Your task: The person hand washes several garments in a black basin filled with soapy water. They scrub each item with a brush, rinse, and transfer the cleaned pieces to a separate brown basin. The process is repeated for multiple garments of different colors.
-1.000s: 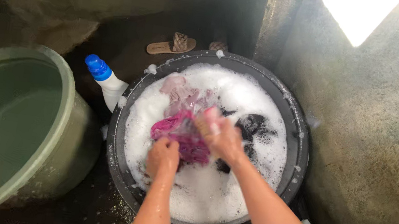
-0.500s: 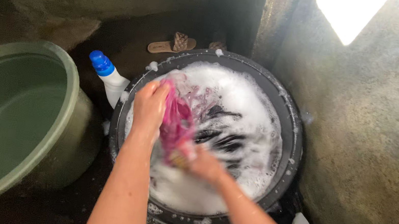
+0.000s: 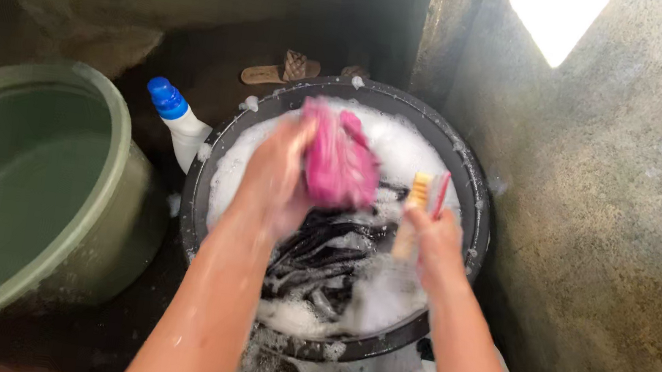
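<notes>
A round black basin (image 3: 473,205) full of white suds and dark wet clothes (image 3: 321,257) stands in front of me. My left hand (image 3: 277,175) holds a bunched pink cloth (image 3: 340,162) lifted above the foam. My right hand (image 3: 431,237) grips a small scrubbing brush (image 3: 422,202) with a pale body and a pink edge, just right of the cloth. Both forearms are wet and reach in from the bottom of the head view.
A large green tub (image 3: 106,182) stands to the left of the basin. A white bottle with a blue cap (image 3: 178,119) leans between them. Brown sandals (image 3: 282,69) lie behind the basin. A rough concrete wall (image 3: 615,232) rises on the right.
My left hand has lifted the pink cloth up out of the suds. My right hand has moved to the right and now holds a brush. Dark clothes show where the foam parted.
</notes>
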